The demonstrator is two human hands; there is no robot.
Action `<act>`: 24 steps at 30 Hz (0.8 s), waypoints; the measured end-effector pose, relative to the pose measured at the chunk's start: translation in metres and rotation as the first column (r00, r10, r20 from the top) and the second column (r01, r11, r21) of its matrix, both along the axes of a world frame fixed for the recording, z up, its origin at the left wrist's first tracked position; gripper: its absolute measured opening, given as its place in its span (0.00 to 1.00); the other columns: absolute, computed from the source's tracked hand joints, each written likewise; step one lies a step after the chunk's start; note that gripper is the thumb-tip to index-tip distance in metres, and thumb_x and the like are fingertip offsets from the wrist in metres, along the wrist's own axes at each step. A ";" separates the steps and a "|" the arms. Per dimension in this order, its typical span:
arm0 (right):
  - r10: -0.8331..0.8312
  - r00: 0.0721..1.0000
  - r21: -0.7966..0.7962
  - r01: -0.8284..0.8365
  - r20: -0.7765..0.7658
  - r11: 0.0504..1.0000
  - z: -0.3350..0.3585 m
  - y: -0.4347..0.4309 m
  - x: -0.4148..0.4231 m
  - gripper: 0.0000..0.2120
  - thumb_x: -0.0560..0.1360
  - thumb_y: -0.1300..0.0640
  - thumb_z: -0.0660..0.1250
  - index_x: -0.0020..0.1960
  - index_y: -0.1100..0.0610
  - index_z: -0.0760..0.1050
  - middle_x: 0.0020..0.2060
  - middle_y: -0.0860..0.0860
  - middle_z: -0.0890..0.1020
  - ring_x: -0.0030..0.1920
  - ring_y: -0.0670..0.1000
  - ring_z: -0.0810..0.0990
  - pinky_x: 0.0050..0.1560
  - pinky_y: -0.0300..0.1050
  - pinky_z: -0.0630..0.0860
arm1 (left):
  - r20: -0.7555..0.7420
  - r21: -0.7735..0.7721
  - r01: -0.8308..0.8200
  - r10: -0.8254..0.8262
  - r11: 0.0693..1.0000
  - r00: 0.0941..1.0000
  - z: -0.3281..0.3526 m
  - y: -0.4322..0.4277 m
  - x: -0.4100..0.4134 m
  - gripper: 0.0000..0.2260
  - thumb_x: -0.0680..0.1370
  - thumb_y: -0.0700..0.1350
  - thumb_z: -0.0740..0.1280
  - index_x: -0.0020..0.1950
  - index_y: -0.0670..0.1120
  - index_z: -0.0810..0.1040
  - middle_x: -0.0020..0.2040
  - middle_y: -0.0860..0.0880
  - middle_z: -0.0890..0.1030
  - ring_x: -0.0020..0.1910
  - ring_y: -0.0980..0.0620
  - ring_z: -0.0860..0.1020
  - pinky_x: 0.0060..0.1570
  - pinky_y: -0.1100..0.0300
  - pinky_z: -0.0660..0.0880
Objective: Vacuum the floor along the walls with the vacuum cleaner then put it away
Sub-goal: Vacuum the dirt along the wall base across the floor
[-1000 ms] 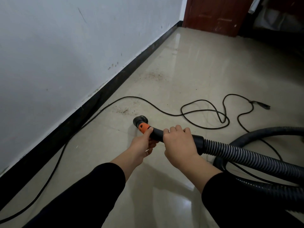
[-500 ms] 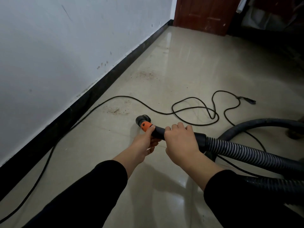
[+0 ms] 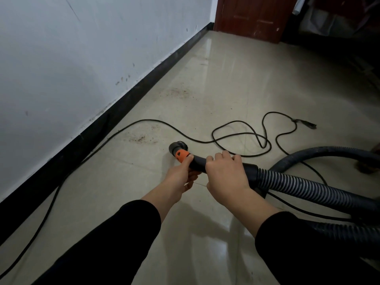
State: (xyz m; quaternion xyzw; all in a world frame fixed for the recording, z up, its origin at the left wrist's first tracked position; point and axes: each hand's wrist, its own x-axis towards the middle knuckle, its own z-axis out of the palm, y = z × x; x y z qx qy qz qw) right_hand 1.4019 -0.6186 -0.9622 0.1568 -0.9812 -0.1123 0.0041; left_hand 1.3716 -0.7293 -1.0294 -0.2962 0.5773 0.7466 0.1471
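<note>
Both my hands hold the black handle of the vacuum hose (image 3: 298,184) above the tiled floor. My left hand (image 3: 181,173) grips it just behind the orange collar (image 3: 182,154), thumb on top. Close beside it, my right hand (image 3: 226,171) wraps the handle where the ribbed grey hose begins. The round black nozzle end (image 3: 176,146) points down and left toward a patch of brown dirt (image 3: 141,138) near the black baseboard (image 3: 115,122). The vacuum's body is out of view to the right.
A black power cord (image 3: 242,138) loops across the floor ahead, its plug (image 3: 307,124) lying loose at the right. Another dirt patch (image 3: 178,92) lies further along the white wall (image 3: 82,48). A brown door (image 3: 253,17) stands at the far end, dark furniture at right.
The view has drifted slightly, so the wall and door sit further left in frame. The nozzle has edged a little nearer the dirt patch. Both hands keep the same hold.
</note>
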 end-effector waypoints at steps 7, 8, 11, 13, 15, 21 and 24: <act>0.032 0.999 -0.053 -0.031 0.010 0.998 -0.006 -0.013 -0.007 0.14 0.78 0.56 0.60 0.62 0.58 0.68 0.56 0.55 0.75 0.58 0.56 0.70 0.57 0.52 0.65 | -0.008 -0.033 -0.052 0.052 0.998 0.999 -0.001 -0.017 -0.004 0.18 0.78 0.56 0.66 0.52 0.40 0.80 0.43 0.46 0.82 0.36 0.55 0.77 0.35 0.64 0.72; 0.037 0.999 -0.054 -0.036 0.011 0.998 -0.007 -0.015 -0.007 0.14 0.78 0.56 0.60 0.62 0.58 0.68 0.56 0.55 0.75 0.58 0.56 0.70 0.57 0.52 0.65 | -0.006 -0.033 -0.060 0.059 0.998 0.998 -0.002 -0.019 -0.004 0.18 0.78 0.56 0.66 0.52 0.40 0.80 0.42 0.46 0.82 0.36 0.55 0.77 0.35 0.64 0.72; 0.043 0.999 -0.062 -0.042 0.010 0.997 -0.011 -0.021 -0.010 0.14 0.78 0.56 0.60 0.63 0.58 0.68 0.56 0.55 0.75 0.57 0.56 0.70 0.56 0.51 0.65 | -0.002 -0.039 -0.079 0.079 0.996 0.997 -0.003 -0.025 -0.006 0.18 0.78 0.56 0.67 0.51 0.40 0.80 0.42 0.46 0.82 0.37 0.55 0.77 0.35 0.65 0.73; 0.048 0.999 -0.067 -0.048 0.004 0.997 -0.014 -0.025 -0.011 0.14 0.78 0.57 0.61 0.62 0.58 0.68 0.55 0.55 0.76 0.57 0.56 0.70 0.56 0.52 0.66 | -0.001 -0.045 -0.090 0.090 0.995 0.996 -0.005 -0.029 -0.007 0.18 0.78 0.56 0.67 0.51 0.41 0.80 0.42 0.46 0.83 0.37 0.55 0.77 0.35 0.64 0.73; 0.057 0.998 -0.069 -0.057 -0.004 0.996 -0.016 -0.028 -0.013 0.14 0.78 0.56 0.61 0.62 0.58 0.68 0.55 0.55 0.76 0.57 0.56 0.71 0.56 0.52 0.66 | -0.002 -0.047 -0.101 0.101 0.994 0.995 -0.007 -0.032 -0.008 0.17 0.78 0.56 0.67 0.51 0.41 0.80 0.40 0.47 0.83 0.38 0.55 0.78 0.36 0.64 0.73; 0.064 0.998 -0.082 -0.066 -0.018 0.994 -0.023 -0.034 -0.019 0.14 0.78 0.57 0.61 0.63 0.58 0.68 0.55 0.55 0.76 0.56 0.56 0.71 0.56 0.52 0.66 | -0.013 -0.065 -0.119 0.119 0.991 0.993 -0.012 -0.041 -0.013 0.17 0.77 0.57 0.67 0.49 0.42 0.80 0.41 0.47 0.84 0.39 0.54 0.79 0.37 0.64 0.74; 0.059 0.998 -0.101 -0.061 -0.021 0.993 -0.026 -0.038 -0.024 0.15 0.78 0.57 0.60 0.63 0.58 0.67 0.56 0.55 0.76 0.57 0.56 0.70 0.56 0.52 0.65 | -0.015 -0.077 -0.125 0.125 0.989 0.992 -0.012 -0.045 -0.018 0.17 0.77 0.57 0.67 0.48 0.42 0.81 0.40 0.47 0.84 0.38 0.54 0.79 0.36 0.64 0.74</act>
